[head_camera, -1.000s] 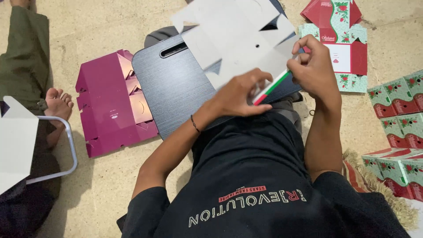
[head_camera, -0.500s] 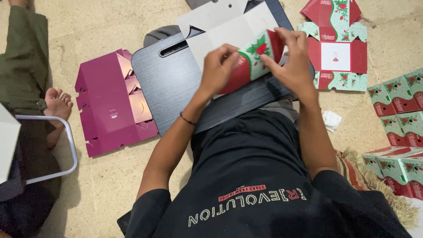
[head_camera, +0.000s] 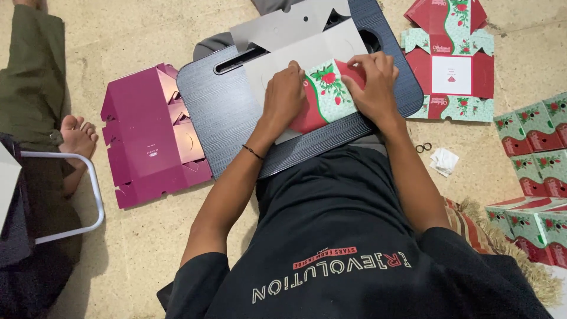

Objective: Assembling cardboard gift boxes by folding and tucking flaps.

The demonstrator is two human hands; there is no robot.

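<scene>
On the dark lap desk (head_camera: 224, 112) a flat cardboard box blank (head_camera: 322, 88) lies, grey inside, printed red and green. The left hand (head_camera: 284, 94) presses flat on it; the right hand (head_camera: 372, 82) pinches a folded flap. Left of the desk lies a magenta box blank (head_camera: 147, 136); right of it, another printed blank (head_camera: 452, 62) and folded boxes (head_camera: 534, 142).

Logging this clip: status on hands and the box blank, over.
Left hand flat on red-and-green box blank. Right hand pinching its red flap. Blank lies on dark lap desk. Nothing in the way.
</scene>
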